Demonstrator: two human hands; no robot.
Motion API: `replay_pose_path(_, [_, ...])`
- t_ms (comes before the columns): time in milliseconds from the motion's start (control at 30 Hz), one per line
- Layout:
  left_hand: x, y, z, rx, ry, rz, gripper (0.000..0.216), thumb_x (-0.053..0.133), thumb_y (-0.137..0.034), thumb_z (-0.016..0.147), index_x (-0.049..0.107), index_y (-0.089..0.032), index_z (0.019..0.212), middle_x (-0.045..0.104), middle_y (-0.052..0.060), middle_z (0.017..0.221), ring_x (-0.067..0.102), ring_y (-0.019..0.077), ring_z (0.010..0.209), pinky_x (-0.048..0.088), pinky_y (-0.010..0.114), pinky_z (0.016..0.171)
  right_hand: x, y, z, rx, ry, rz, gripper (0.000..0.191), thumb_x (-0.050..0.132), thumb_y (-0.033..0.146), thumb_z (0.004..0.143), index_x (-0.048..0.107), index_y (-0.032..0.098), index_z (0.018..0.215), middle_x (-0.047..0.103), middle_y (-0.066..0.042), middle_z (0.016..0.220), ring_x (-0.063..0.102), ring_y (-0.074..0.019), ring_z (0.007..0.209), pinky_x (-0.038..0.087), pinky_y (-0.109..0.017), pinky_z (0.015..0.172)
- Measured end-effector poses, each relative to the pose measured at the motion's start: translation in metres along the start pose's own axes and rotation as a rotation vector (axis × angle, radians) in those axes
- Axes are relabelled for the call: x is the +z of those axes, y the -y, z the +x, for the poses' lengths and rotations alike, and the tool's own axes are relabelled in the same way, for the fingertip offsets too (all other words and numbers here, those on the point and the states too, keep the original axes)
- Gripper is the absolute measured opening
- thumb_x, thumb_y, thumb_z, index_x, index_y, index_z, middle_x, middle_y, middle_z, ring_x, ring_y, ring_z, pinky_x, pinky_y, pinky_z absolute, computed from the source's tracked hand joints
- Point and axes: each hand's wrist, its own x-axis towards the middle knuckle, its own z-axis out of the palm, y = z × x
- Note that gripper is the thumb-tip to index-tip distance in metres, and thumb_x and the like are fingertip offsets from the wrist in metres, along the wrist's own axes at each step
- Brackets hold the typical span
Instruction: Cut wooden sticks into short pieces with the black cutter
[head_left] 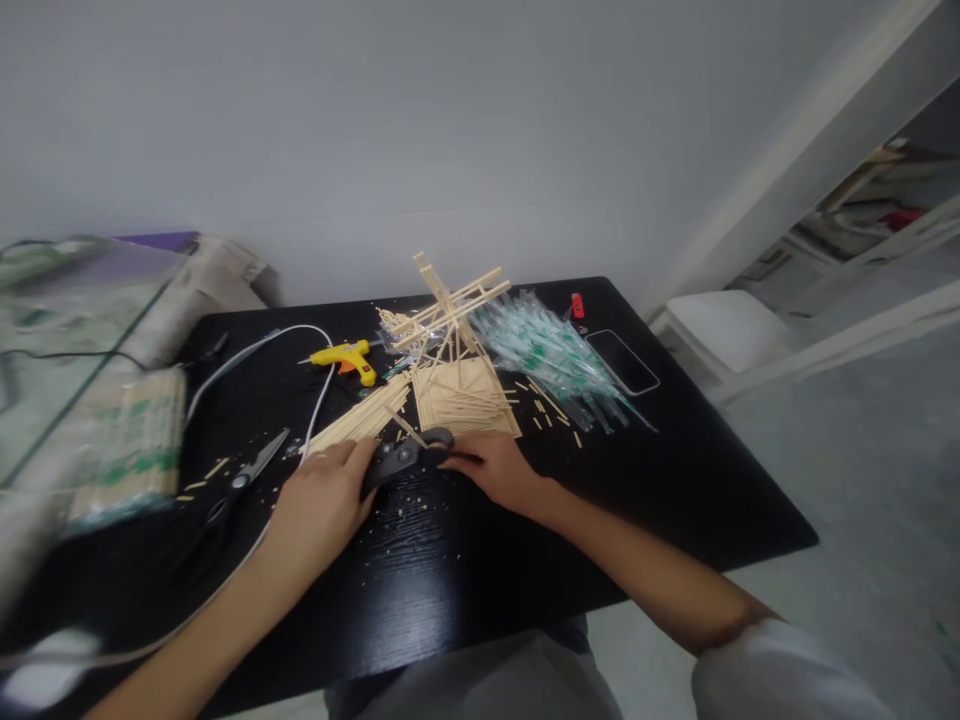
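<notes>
On the black table (465, 580), a model built of thin wooden sticks (454, 355) stands behind both hands. A pair of black-handled cutters (409, 452) lies on the table between the hands, with a wooden stick (407, 428) lying across it. My left hand (324, 497) rests curled with its fingers on the cutters' left side. From the right, my right hand (491, 468) touches the cutters' handle with bent fingers. A loose bundle of sticks (361, 418) lies just beyond my left hand.
A yellow glue gun (346, 358) with a white cord (259, 345) lies at the back left. Scissors (251, 475) lie left of my left hand. Clear wrappers with green print (551, 355), a phone (622, 362) and a small red object (577, 306) sit at the right. Packs of sticks (124, 445) sit at the far left.
</notes>
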Motion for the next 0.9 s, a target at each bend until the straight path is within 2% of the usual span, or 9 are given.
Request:
replay_pose_path(133, [0.002, 0.016, 0.015, -0.053, -0.179, -0.119, 0.034, 0.055, -0.026, 0.09, 0.064, -0.02, 0.122, 0.069, 0.014, 0.114, 0.068, 0.0337, 0.099, 0.054, 0.045, 0.088, -0.014, -0.004, 0.001, -0.017, -0.118, -0.119, 0.014, 0.068, 0.029, 0.097, 0.078, 0.021, 0.103, 0.077, -0.007, 0.097, 0.072, -0.0206, 0.09, 0.056, -0.033, 0.087])
replay_pose_path(267, [0.009, 0.025, 0.025, -0.074, -0.244, -0.327, 0.04, 0.054, -0.05, 0.095, 0.066, -0.022, 0.12, 0.072, 0.009, 0.108, 0.07, 0.0287, 0.095, 0.053, 0.037, 0.083, -0.016, -0.01, -0.002, -0.001, -0.044, -0.308, 0.011, 0.068, 0.024, 0.097, 0.077, 0.019, 0.102, 0.075, -0.008, 0.097, 0.07, -0.0228, 0.093, 0.055, -0.036, 0.089])
replay_pose_path(400, [0.016, 0.026, 0.025, -0.107, -0.196, -0.46, 0.048, 0.052, -0.062, 0.092, 0.069, -0.02, 0.108, 0.076, 0.008, 0.102, 0.072, 0.0274, 0.089, 0.052, 0.034, 0.08, -0.012, -0.009, -0.004, -0.015, 0.008, -0.351, 0.007, 0.069, 0.022, 0.095, 0.075, 0.018, 0.095, 0.075, -0.008, 0.093, 0.068, -0.0235, 0.09, 0.054, -0.038, 0.087])
replay_pose_path(533, [0.019, 0.021, 0.021, -0.061, -0.087, -0.519, 0.048, 0.044, -0.062, 0.095, 0.067, -0.02, 0.095, 0.075, 0.006, 0.088, 0.069, 0.025, 0.079, 0.05, 0.033, 0.074, -0.009, -0.008, -0.003, -0.037, 0.002, -0.386, 0.01, 0.067, 0.021, 0.097, 0.074, 0.019, 0.091, 0.074, -0.008, 0.09, 0.066, -0.0234, 0.088, 0.052, -0.038, 0.086])
replay_pose_path(633, [0.021, 0.016, 0.019, -0.043, -0.058, -0.532, 0.048, 0.043, -0.063, 0.095, 0.065, -0.02, 0.092, 0.074, 0.007, 0.088, 0.069, 0.0264, 0.083, 0.05, 0.034, 0.076, -0.008, -0.006, -0.001, -0.047, -0.035, -0.42, 0.011, 0.065, 0.02, 0.097, 0.074, 0.019, 0.09, 0.073, -0.008, 0.09, 0.063, -0.0248, 0.09, 0.051, -0.04, 0.089])
replay_pose_path(700, [0.022, 0.012, 0.019, -0.047, -0.04, -0.533, 0.049, 0.043, -0.064, 0.094, 0.064, -0.02, 0.091, 0.075, 0.007, 0.087, 0.07, 0.0275, 0.083, 0.05, 0.035, 0.076, -0.008, 0.0, -0.001, -0.042, -0.082, -0.379, 0.013, 0.063, 0.021, 0.098, 0.074, 0.02, 0.091, 0.073, -0.009, 0.09, 0.063, -0.0255, 0.092, 0.05, -0.042, 0.091])
replay_pose_path(767, [0.024, 0.01, 0.018, -0.048, -0.023, -0.523, 0.048, 0.044, -0.064, 0.094, 0.064, -0.02, 0.09, 0.074, 0.007, 0.086, 0.07, 0.0278, 0.083, 0.05, 0.034, 0.074, -0.008, 0.008, 0.0, -0.003, -0.127, -0.235, 0.016, 0.06, 0.024, 0.101, 0.074, 0.02, 0.093, 0.074, -0.008, 0.091, 0.066, -0.0247, 0.092, 0.051, -0.04, 0.09])
replay_pose_path(900, [0.028, 0.007, 0.016, -0.05, 0.0, -0.512, 0.046, 0.044, -0.062, 0.096, 0.063, -0.021, 0.09, 0.074, 0.007, 0.084, 0.07, 0.027, 0.08, 0.048, 0.033, 0.072, -0.007, 0.026, -0.003, 0.184, -0.044, 0.239, 0.018, 0.06, 0.032, 0.1, 0.074, 0.019, 0.1, 0.077, -0.005, 0.091, 0.073, -0.0194, 0.082, 0.057, -0.031, 0.077])
